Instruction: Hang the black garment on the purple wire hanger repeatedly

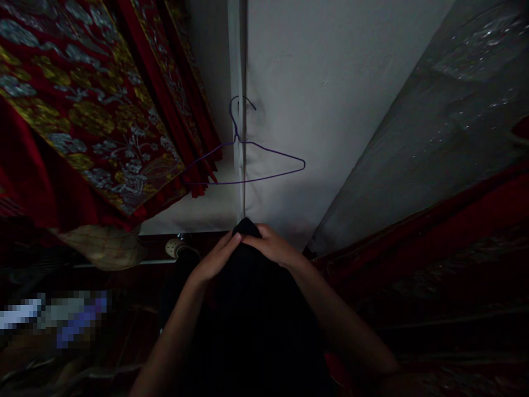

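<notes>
Low in the middle of the head view, my left hand (221, 252) and my right hand (273, 245) meet around the peaked top of a black cloth (247, 262). Fingers of both hands are closed on it, thumbs on the near side. The cloth falls toward me and merges with the dark below, so its full shape cannot be made out. Above my hands, a bare purple wire hanger (273, 177) hangs by its hook at a pale vertical strip (242, 71) on the wall. Neither hand touches the hanger.
A red embroidered textile (95, 110) hangs at the left, overlapping the hanger's left end. Clear plastic sheeting (446, 127) slants along the right, above dark red fabric (454, 220). A pale clog-style shoe (176, 248) shows near the wall's foot. The lower left is pixelated.
</notes>
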A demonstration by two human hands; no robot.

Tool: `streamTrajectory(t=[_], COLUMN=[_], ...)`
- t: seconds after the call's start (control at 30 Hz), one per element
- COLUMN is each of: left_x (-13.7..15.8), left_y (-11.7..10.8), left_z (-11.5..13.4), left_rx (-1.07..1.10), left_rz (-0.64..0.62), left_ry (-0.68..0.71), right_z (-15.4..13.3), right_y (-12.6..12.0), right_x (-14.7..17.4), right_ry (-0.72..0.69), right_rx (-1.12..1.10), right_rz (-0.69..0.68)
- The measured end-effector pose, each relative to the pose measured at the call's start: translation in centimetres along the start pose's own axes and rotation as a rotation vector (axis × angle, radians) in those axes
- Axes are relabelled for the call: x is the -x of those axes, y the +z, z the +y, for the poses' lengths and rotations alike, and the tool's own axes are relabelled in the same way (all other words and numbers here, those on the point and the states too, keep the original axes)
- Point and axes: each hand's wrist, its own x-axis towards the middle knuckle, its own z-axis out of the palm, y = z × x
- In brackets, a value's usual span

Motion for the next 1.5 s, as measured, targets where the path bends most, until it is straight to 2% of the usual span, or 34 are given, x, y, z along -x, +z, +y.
streamTrajectory(t=[0.13, 0.2, 0.27, 0.37, 0.4, 0.47, 0.53, 0.57, 0.67, 0.7, 0.73, 0.8, 0.93, 1.0, 1.1, 1.17, 1.23, 1.33, 1.4, 1.5], left_x=[0.9, 1.2, 1.4, 1.4, 1.3, 1.2, 1.0, 0.9, 0.8, 0.9, 1.0, 1.2, 1.9, 2.3, 2.6, 2.3, 1.7, 0.6, -0.1, -0.8], left_y=[-1.7, -3.2, -5.2, -8.7, -9.7, -11.4, -12.3, -12.6, -12.8, -12.9, -13.0, -13.2, -14.0, -14.4, -15.4, -16.2, -17.1, -18.1, -18.4, -18.2], left_z=[-2.3, -2.9, -3.2, -2.7, -2.2, -0.6, 1.7, 2.9, 6.1, 6.8, 7.3, 7.5, 5.5, 4.0, 2.1, 1.0, 0.2, -0.8, -1.2, -1.4], left_rx=[-0.155, -0.300, -0.443, -0.600, -0.634, -0.672, -0.655, -0.630, -0.566, -0.567, -0.578, -0.604, -0.579, -0.573, -0.633, -0.717, -0.822, -0.981, -1.065, -1.096], left_rz=[-0.343, -0.402, -0.348, -0.182, -0.113, 0.008, 0.072, 0.083, 0.125, 0.130, 0.125, 0.058, -0.168, -0.169, -0.067, -0.001, 0.050, 0.097, 0.136, 0.163], left_ry=[-0.140, -0.143, -0.115, -0.069, -0.048, 0.002, 0.046, 0.063, 0.109, 0.116, 0.115, 0.088, -0.045, -0.058, -0.005, 0.003, 0.035, 0.172, 0.217, 0.183], right_z=[-4.3, -5.9, -6.7, -6.5, -6.1, -5.4, -4.6, -4.2, -3.4, -3.3, -3.2, -3.5, -4.9, -5.3, -5.4, -5.3, -5.1, -4.4, -3.5, -2.4], right_y=[-3.7, -4.8, -5.3, -5.2, -5.1, -4.7, -4.2, -4.0, -3.5, -3.5, -3.8, -4.7, -7.2, -7.9, -8.2, -8.3, -8.5, -9.2, -9.7, -10.6], right_x=[-1.7, -2.5, -3.2, -3.9, -4.1, -4.3, -4.4, -4.5, -4.5, -4.6, -4.8, -5.4, -7.5, -8.3, -9.1, -9.4, -9.7, -10.3, -10.8, -11.1], right_ry=[-0.087, -0.133, -0.144, -0.099, -0.112, -0.201, -0.278, -0.280, -0.203, -0.187, -0.187, -0.227, -0.257, -0.189, -0.091, -0.101, -0.208, -0.392, -0.411, -0.369], right_rx=[0.334, 0.465, 0.547, 0.561, 0.556, 0.532, 0.483, 0.452, 0.389, 0.383, 0.382, 0.390, 0.389, 0.318, 0.141, 0.138, 0.275, 0.481, 0.546, 0.631], right_rz=[-0.196, -0.249, -0.311, -0.460, -0.469, -0.373, -0.281, -0.297, -0.500, -0.520, -0.492, -0.349, -0.042, 0.096, 0.221, 0.198, 0.101, -0.035, -0.014, 0.054])
